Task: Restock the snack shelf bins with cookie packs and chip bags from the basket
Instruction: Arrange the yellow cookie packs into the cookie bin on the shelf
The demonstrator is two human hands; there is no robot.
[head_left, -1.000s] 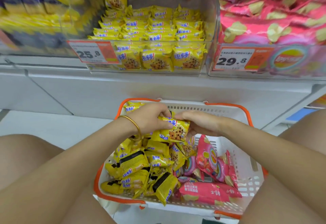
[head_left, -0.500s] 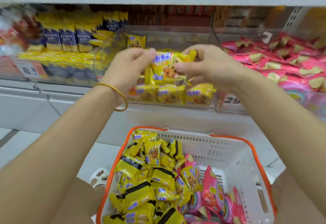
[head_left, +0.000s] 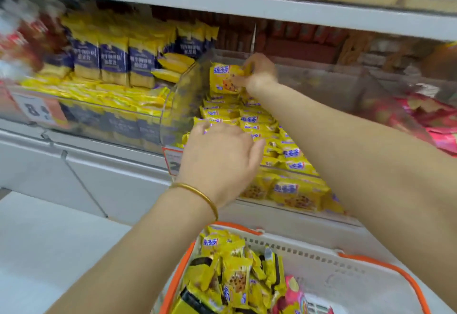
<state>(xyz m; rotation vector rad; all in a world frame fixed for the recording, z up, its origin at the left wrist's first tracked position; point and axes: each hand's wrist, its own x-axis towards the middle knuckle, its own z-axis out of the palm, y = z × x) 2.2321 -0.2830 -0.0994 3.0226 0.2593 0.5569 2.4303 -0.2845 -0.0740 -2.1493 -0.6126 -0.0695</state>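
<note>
Clearly the right hand (head_left: 257, 73) was the one doing the work: it pinched a pack (head_left: 226, 77) by its right end, fingers curled round the wrapper, far back in the clear bin (head_left: 183, 95). The left hand (head_left: 220, 157), a bracelet (head_left: 197, 195) at its wrist, lay palm down and slack-fingered over the front of the same bin, gripping nothing; whether it touched the rows (head_left: 272, 138) beneath I could not tell. So the pack sat just left of the right hand, well beyond the left, and above the rear of the rows. It stood on edge, face toward me, its length running across the bin as best I could judge, part of it hidden by the fingers. I reckoned the placing turned on that drop: straight down and it would land on the rear of the rows, and the right hand was the nearer for it. The pack was yellow and glossy, with blue lettering along the top and a chip cookie printed below. Nearer me, the basket (head_left: 321, 261) held more of them and pink chip bags (head_left: 291, 296).
</note>
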